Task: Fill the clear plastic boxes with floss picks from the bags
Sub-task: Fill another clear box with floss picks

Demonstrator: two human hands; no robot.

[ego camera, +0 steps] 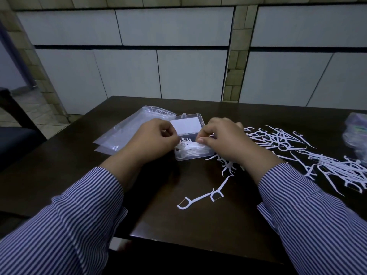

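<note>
Low in the frame, two stray floss picks [200,197] lie on the worktop [158,215]. At centre, your left hand [156,139] and right hand [222,139] curl their fingers round a small bunch of picks [191,144], settling it into the clear box [190,153] — partly filled, lid open. Right of it, a large loose pile [317,161] remains. Empty bags [127,132] sit upper left; the bundle [356,135] at the right edge is cut off — unreadable.

Open clear box [191,153] w/ white picks [309,155] strewn right.
</note>
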